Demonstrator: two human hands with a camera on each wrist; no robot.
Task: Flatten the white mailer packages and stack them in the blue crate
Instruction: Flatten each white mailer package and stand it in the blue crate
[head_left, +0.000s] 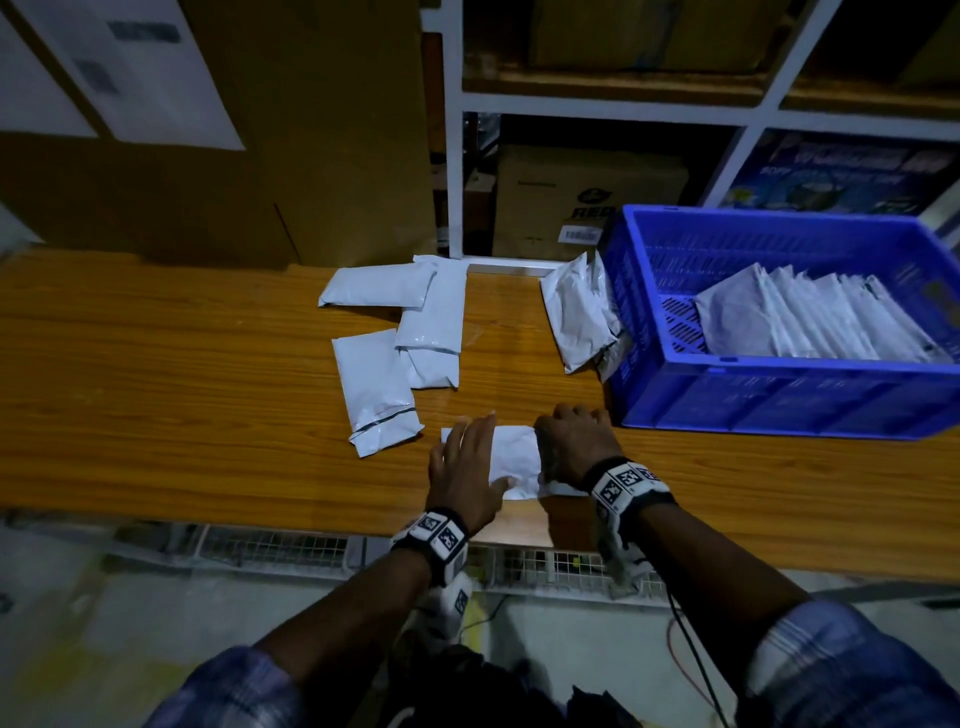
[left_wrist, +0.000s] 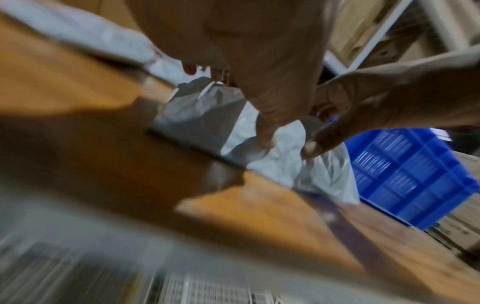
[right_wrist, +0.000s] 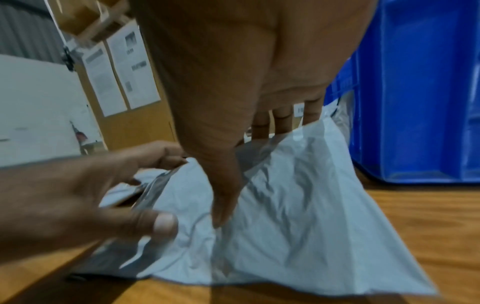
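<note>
A crumpled white mailer (head_left: 514, 457) (left_wrist: 202, 115) (right_wrist: 298, 226) lies near the front edge of the wooden table (head_left: 156, 364). My left hand (head_left: 467, 460) (left_wrist: 259, 82) (right_wrist: 78, 195) lies flat on its left part with straight fingers. On the mailer's right end my right hand (head_left: 571, 441) (right_wrist: 233, 102) (left_wrist: 389, 98) has its thumb on top, while its bent fingers go down behind the raised far edge, tips hidden. The blue crate (head_left: 779, 366) (left_wrist: 415, 174) (right_wrist: 415, 82) stands just right of the hands, with a slanting row of flattened mailers (head_left: 810, 322) inside.
Several loose white mailers (head_left: 410, 322) lie on the table beyond my left hand. A few more (head_left: 576, 317) lean against the crate's left wall. A large cardboard box (head_left: 260, 130) stands at the back left and a white shelf unit (head_left: 571, 197) behind the crate.
</note>
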